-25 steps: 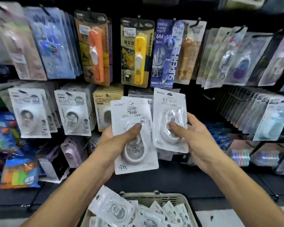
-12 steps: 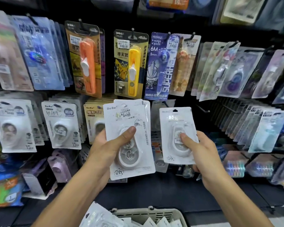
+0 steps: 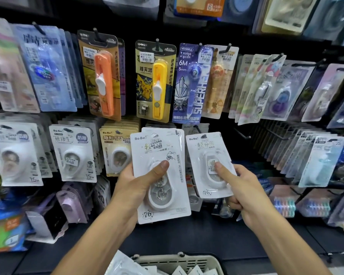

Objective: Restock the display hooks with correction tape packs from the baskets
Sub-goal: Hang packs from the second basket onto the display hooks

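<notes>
My left hand [image 3: 135, 185] grips a small stack of white correction tape packs [image 3: 159, 155], thumb pressed on the front pack's blister. My right hand [image 3: 240, 187] holds a single white correction tape pack [image 3: 205, 149] upright, thumb on its blister, in front of the display wall. Just above this pack a black display hook [image 3: 197, 128] juts out with a few white packs behind it. The grey basket [image 3: 187, 260] sits at the bottom centre, with more white packs inside.
Hooks across the wall carry other packs: white tape packs [image 3: 74, 153] at left, a yellow clip pusher pack [image 3: 155, 84] above, grey-blue packs [image 3: 318, 155] at right. A bare hook [image 3: 241, 133] sticks out right of the single pack.
The view has tilted up, so the basket sits lower in frame. My right hand has moved its single pack to the right, apart from the stack, and now holds it below a hook.
</notes>
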The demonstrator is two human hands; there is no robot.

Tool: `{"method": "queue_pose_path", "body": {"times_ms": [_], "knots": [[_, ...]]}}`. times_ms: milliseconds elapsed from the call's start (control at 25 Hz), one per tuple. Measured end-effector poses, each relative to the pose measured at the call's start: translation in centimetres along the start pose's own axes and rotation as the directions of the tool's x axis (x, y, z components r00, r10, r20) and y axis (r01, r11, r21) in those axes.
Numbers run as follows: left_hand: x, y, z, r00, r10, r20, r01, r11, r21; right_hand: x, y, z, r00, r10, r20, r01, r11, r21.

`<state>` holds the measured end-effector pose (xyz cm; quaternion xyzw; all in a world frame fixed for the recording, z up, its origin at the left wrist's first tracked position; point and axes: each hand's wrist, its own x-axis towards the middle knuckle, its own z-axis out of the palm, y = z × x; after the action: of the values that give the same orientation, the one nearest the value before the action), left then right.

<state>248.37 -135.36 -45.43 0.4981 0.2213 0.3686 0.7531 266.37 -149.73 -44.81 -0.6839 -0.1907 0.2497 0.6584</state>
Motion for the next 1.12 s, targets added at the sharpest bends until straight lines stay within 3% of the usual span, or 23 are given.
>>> {"method": "queue_pose_path", "body": {"times_ms": [120, 160, 240, 320, 360, 440, 520, 560, 680, 800, 880, 1120], "knots": [[0.2, -0.2, 0.2, 1.0, 0.015, -0.024, -0.015, 1.0, -0.006, 0.1, 0.2, 0.4, 0.997, 0.041, -0.066, -0.035, 0.995, 0.091], [0.3, -0.3, 0.2, 0.999, 0.019, -0.036, -0.02, 1.0, -0.004, -0.3, 0.4, 0.9, 0.997, -0.008, -0.076, 0.012, 0.998, 0.057], [0.5, -0.6, 0.4, 0.999, 0.029, -0.044, -0.028, 0.999, 0.017, -1.6, 1.2, 2.7, 0.983, -0.174, 0.065, 0.178, 0.982, -0.059], [0.5, -0.8, 0.7, 0.999, 0.038, -0.021, -0.038, 0.999, 0.032, -3.2, 1.7, 4.7, 0.921, -0.272, 0.278, 0.321, 0.936, -0.148], [0.5, -0.9, 0.7, 0.999, 0.042, 0.002, -0.042, 0.999, 0.029, -3.5, 1.8, 5.3, 0.9, -0.311, 0.307, 0.37, 0.915, -0.159], [0.6, -0.6, 0.7, 0.997, 0.036, 0.062, -0.036, 0.999, 0.0, -3.3, 1.6, 5.5, 0.906, -0.326, 0.27, 0.332, 0.943, 0.025], [0.6, -0.3, 0.6, 0.997, 0.031, 0.073, -0.028, 0.999, -0.04, -3.0, 1.0, 4.7, 0.943, -0.251, 0.22, 0.198, 0.951, 0.236], [0.6, -0.2, 0.5, 0.998, 0.038, 0.044, -0.036, 0.998, -0.048, -2.9, 0.8, 4.1, 0.965, -0.2, 0.169, 0.152, 0.955, 0.256], [0.8, 0.2, 0.0, 0.997, 0.052, -0.053, -0.055, 0.997, -0.05, -2.2, 0.3, 2.2, 0.995, -0.078, -0.056, 0.085, 0.988, 0.131], [0.9, 0.7, -0.5, 0.995, 0.052, -0.09, -0.057, 0.997, -0.057, -1.3, 0.1, 0.7, 0.974, -0.134, -0.18, 0.133, 0.991, -0.02], [0.8, 0.8, -0.5, 0.994, 0.053, -0.097, -0.058, 0.997, -0.044, -1.4, 0.1, 0.5, 0.967, -0.18, -0.181, 0.169, 0.983, -0.075], [0.4, 0.7, -0.1, 0.995, 0.036, -0.094, -0.037, 0.999, -0.017, -2.0, 0.4, 0.4, 0.98, -0.147, -0.135, 0.146, 0.989, -0.015]]}}
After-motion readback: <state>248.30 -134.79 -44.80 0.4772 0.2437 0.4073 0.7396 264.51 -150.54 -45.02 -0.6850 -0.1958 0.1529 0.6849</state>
